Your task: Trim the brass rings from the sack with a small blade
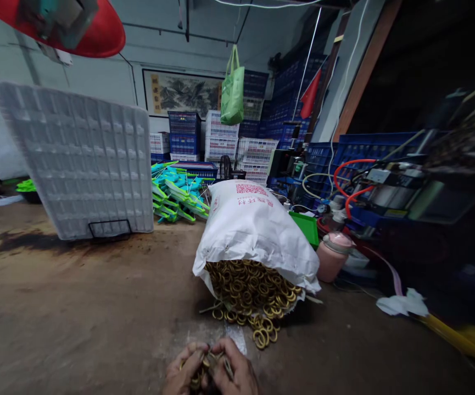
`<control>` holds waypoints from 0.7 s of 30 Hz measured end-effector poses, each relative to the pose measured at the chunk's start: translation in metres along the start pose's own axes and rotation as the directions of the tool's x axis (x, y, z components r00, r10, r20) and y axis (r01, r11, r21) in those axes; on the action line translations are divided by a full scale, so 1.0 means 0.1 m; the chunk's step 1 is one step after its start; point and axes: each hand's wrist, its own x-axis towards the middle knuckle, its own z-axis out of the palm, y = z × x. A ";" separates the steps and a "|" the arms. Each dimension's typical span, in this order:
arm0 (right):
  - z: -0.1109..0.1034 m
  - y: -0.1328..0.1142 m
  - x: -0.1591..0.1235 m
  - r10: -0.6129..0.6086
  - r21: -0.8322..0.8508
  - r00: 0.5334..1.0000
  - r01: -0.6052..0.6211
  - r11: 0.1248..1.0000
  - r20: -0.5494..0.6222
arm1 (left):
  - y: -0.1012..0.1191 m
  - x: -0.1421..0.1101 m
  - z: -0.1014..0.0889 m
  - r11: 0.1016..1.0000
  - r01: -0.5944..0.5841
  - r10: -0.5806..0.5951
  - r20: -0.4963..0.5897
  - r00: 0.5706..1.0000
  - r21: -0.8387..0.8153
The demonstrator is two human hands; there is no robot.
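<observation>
At the bottom of the head view my left hand (183,366) and my right hand (237,370) are close together, fingers curled inward. Between them is a small bunch of brass-coloured rings (196,378), partly hidden by the fingers. Both hands are closed around these rings. Just beyond them a white woven sack (257,227) lies on its side, its mouth facing me. Many more brass rings (249,285) fill the opening, and several loose ones (262,334) have spilled onto the brown table (117,307) in front of it.
A translucent ribbed plastic tray (93,159) stands upright at the left on a black wire stand (110,229). Green and turquoise plastic pieces (177,192) are piled behind. To the right are a pink jar (334,255), a green tray (305,227) and a machine with red hoses (394,186).
</observation>
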 end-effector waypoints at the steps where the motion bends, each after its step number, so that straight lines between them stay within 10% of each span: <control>1: 0.03 0.01 -0.02 -0.058 -0.008 0.998 0.058 0.998 0.000 | 0.01 -0.01 0.01 1.000 0.009 -0.009 0.008 1.000 -0.029; 7: 0.08 0.02 -0.02 -0.198 -0.040 0.980 0.197 0.980 -0.027 | 0.00 -0.03 -0.01 1.000 -0.001 0.004 0.085 0.996 -0.031; 21: -0.07 0.03 0.11 0.121 0.084 0.988 -0.130 0.988 0.099 | -0.08 -0.10 0.09 0.982 -0.117 0.115 0.019 0.993 0.148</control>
